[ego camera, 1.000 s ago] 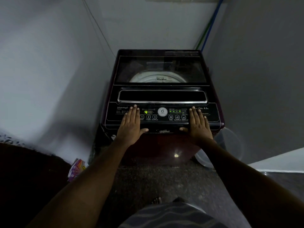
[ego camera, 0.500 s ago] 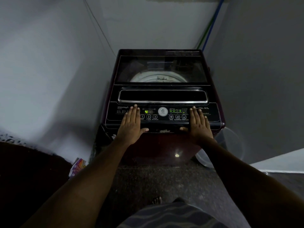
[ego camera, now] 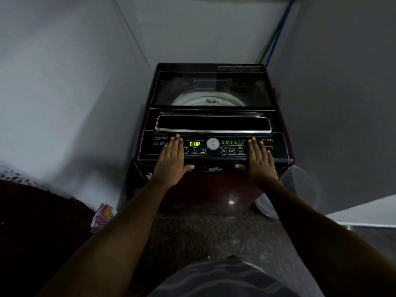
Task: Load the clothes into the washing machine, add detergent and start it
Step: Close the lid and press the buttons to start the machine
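Observation:
A dark maroon top-loading washing machine (ego camera: 214, 189) stands in a narrow corner with its glass lid (ego camera: 212, 88) down; the white drum rim shows through it. No clothes can be seen inside. The front control panel (ego camera: 214, 156) is lit, and its green display (ego camera: 194, 144) reads "CUP". My left hand (ego camera: 171, 161) lies flat on the left of the panel, fingers straight. My right hand (ego camera: 260, 160) lies flat on the right of the panel, fingers straight. Neither hand holds anything.
Grey walls close in on both sides of the machine. A colourful packet (ego camera: 101, 217) lies on the floor at the left. A clear plastic tub (ego camera: 300, 189) sits on the floor to the machine's right. Blue and green hoses (ego camera: 276, 35) run up the back corner.
The green display has changed from a single "4" to "CUP". Both hands stay flat on the panel in the same places.

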Action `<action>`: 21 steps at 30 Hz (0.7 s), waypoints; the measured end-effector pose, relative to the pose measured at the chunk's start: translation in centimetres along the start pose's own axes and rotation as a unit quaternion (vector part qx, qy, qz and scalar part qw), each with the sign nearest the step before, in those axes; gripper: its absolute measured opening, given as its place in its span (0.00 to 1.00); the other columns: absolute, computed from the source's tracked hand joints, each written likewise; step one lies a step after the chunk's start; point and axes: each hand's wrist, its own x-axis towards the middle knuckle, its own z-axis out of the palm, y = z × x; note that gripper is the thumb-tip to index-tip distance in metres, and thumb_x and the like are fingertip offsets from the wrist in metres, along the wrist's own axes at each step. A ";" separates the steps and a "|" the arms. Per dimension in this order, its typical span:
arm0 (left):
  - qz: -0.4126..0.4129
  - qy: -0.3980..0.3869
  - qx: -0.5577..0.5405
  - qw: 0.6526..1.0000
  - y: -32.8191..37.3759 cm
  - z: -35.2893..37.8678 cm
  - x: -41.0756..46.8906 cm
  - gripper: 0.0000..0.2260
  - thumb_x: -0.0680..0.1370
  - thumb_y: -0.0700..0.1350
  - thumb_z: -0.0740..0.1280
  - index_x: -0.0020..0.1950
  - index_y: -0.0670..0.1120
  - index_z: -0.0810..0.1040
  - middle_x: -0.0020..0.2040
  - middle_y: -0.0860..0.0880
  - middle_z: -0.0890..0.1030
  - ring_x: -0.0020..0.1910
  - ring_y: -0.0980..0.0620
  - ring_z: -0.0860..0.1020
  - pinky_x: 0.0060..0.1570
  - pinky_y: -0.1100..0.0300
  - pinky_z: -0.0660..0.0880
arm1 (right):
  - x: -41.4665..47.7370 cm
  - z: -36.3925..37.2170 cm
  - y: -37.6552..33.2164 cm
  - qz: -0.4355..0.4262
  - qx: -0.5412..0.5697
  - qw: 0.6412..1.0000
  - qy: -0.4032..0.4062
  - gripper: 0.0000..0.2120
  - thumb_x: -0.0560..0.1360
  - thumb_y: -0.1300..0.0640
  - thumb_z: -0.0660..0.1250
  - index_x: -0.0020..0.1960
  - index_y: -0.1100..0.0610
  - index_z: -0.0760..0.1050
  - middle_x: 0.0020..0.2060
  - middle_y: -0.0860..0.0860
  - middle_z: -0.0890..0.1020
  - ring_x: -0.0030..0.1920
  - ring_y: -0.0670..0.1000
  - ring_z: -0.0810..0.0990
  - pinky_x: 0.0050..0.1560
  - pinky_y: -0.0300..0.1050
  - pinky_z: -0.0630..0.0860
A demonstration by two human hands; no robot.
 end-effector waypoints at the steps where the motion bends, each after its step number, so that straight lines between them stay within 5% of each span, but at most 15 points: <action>1: 0.000 0.001 -0.001 1.000 0.0 0.0 0.0 0.44 0.78 0.66 0.54 0.78 0.38 0.38 0.79 0.40 0.37 0.78 0.43 0.38 0.73 0.50 0.38 | 0.0 -0.1 0.0 0.001 0.000 1.000 -0.001 0.43 0.76 0.32 0.49 0.77 0.56 0.34 0.78 0.51 0.37 0.76 0.52 0.33 0.75 0.52 0.35; 21: -0.002 0.007 0.002 1.000 0.0 0.2 0.0 0.44 0.78 0.67 0.54 0.78 0.38 0.38 0.79 0.40 0.38 0.78 0.43 0.39 0.73 0.51 0.38 | 0.1 0.2 0.2 -0.004 0.005 1.000 0.003 0.43 0.75 0.31 0.48 0.77 0.55 0.34 0.78 0.51 0.37 0.76 0.52 0.33 0.75 0.52 0.35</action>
